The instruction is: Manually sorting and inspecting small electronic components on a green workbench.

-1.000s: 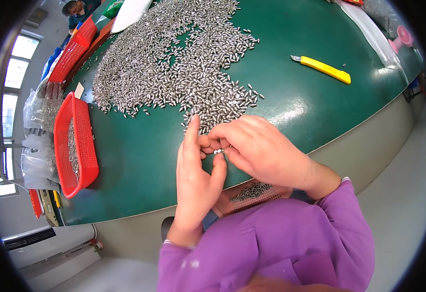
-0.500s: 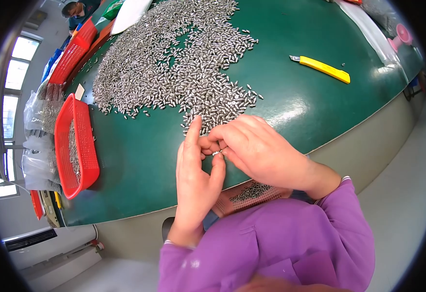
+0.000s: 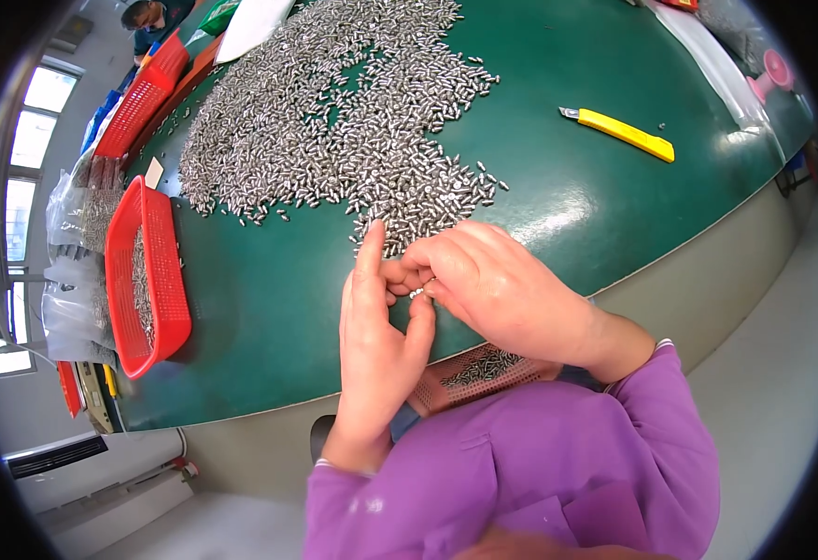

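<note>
My left hand (image 3: 372,322) and my right hand (image 3: 498,285) meet at the near edge of a large heap of small silvery metal pins (image 3: 325,121). Between the left thumb and curled fingers sit a few small metal pins (image 3: 416,293); the left index finger points up and away. The thumb and forefinger of the right hand pinch together at these same pins, and its other fingers fold over the left fingertips. Exactly how many pins each hand grips is hidden by the fingers.
A red plastic basket (image 3: 168,299) with pins in it stands left on the green table (image 3: 250,327). A yellow utility knife (image 3: 624,133) lies at the right. Below the table edge, a pinkish basket (image 3: 446,397) holds more pins. Another person (image 3: 152,19) sits at the far left.
Both hands stay in nearly the same place, with only slight finger movement at the pins. The whole view has shifted very slightly.
</note>
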The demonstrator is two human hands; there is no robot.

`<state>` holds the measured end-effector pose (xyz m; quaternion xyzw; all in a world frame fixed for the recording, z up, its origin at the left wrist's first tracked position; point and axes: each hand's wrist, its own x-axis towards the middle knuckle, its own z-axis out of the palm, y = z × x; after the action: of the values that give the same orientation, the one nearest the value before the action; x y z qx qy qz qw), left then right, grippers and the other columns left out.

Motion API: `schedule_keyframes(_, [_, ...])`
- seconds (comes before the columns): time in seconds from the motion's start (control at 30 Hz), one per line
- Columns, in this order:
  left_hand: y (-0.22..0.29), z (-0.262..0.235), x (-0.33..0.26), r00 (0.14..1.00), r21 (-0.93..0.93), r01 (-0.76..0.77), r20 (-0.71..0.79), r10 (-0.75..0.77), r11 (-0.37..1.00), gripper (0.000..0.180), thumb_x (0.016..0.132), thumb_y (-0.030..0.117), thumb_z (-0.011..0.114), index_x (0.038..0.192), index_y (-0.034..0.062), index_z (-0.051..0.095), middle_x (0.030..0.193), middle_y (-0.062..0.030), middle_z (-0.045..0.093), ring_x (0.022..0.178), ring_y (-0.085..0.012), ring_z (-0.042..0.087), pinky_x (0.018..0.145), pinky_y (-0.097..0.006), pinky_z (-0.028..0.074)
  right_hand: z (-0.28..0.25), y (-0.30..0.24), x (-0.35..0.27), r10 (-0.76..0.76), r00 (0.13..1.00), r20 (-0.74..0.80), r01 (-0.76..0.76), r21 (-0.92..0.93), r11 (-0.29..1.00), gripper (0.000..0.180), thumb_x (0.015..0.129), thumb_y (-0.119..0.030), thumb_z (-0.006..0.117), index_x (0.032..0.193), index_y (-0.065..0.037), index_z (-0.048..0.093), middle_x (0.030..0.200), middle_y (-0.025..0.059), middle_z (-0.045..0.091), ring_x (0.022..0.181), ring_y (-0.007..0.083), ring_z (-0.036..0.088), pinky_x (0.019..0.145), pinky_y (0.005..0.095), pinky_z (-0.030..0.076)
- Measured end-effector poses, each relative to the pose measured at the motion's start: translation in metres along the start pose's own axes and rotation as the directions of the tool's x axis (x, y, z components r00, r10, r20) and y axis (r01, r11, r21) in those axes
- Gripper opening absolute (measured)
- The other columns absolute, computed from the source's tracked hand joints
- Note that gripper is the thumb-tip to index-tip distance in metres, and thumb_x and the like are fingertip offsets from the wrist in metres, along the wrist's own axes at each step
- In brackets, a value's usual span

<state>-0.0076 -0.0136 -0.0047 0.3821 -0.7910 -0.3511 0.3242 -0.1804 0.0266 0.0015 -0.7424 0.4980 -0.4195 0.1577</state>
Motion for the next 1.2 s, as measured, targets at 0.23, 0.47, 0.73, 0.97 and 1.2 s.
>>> schedule_keyframes(0.23, [0.0033, -0.0007, 0.0010, 1.000, 0.031, -0.010, -0.006, 0.010, 0.999, 0.082, 0.078, -0.009, 0.066, 0.151, -0.0023, 0.031, 0.099, -0.0090, 0.060, 0.092, -0.0229, 0.058, 0.081, -0.036, 0.051, -0.0013, -0.0010, 0.0024, -0.003, 0.999, -0.032, 0.004, 0.025, 1.000, 0.033, 0.085, -0.006, 0.070, 0.114, -0.006, 0.057, 0.100, 0.0084, 0.065, 0.091, 0.0306, 0.061, 0.080, 0.0421, 0.048])
schedule_keyframes(0.47, [0.0024, -0.0002, 0.0005, 1.000, 0.056, -0.018, -0.002, 0.018, 0.998, 0.083, 0.077, -0.010, 0.066, 0.152, -0.0018, 0.031, 0.098, -0.0089, 0.060, 0.090, -0.0226, 0.057, 0.080, -0.036, 0.049, -0.0003, 0.0006, 0.0036, 0.036, 0.998, -0.054, -0.026, 0.181, 0.983, 0.029, 0.083, -0.006, 0.073, 0.108, -0.007, 0.058, 0.094, 0.0071, 0.069, 0.085, 0.0288, 0.067, 0.074, 0.0403, 0.053])
schedule_keyframes(0.73, [0.0039, -0.0014, 0.0014, 0.999, 0.054, -0.046, 0.003, 0.046, 0.997, 0.083, 0.077, -0.011, 0.064, 0.152, -0.0010, 0.030, 0.095, -0.0078, 0.060, 0.090, -0.0218, 0.057, 0.081, -0.036, 0.049, -0.0022, -0.0043, 0.0008, 0.101, 0.992, -0.076, -0.085, 0.187, 0.979, 0.027, 0.083, -0.003, 0.072, 0.106, -0.007, 0.059, 0.094, 0.0069, 0.068, 0.085, 0.0272, 0.068, 0.074, 0.0387, 0.054])
schedule_keyframes(0.97, [0.0010, -0.0014, 0.0014, 0.998, 0.066, -0.061, 0.005, 0.061, 0.996, 0.083, 0.077, -0.011, 0.063, 0.153, -0.0008, 0.029, 0.092, -0.0065, 0.058, 0.088, -0.0211, 0.056, 0.081, -0.035, 0.049, -0.0051, -0.0010, -0.0010, 0.093, 0.993, -0.074, -0.086, 0.091, 0.992, 0.029, 0.079, -0.002, 0.070, 0.105, -0.007, 0.059, 0.093, 0.0068, 0.065, 0.086, 0.0280, 0.064, 0.076, 0.0416, 0.051])
schedule_keyframes(1.2, [0.0035, -0.0004, 0.0017, 0.998, 0.079, -0.053, -0.011, 0.054, 0.995, 0.086, 0.075, -0.013, 0.060, 0.153, -0.0020, 0.027, 0.096, -0.0088, 0.057, 0.087, -0.0217, 0.055, 0.080, -0.035, 0.049, -0.0044, 0.0037, -0.0010, -0.002, 1.000, 0.015, 0.003, -0.012, 1.000, 0.017, 0.079, -0.009, 0.070, 0.094, -0.006, 0.062, 0.092, 0.0082, 0.058, 0.088, 0.0295, 0.058, 0.077, 0.0426, 0.048])
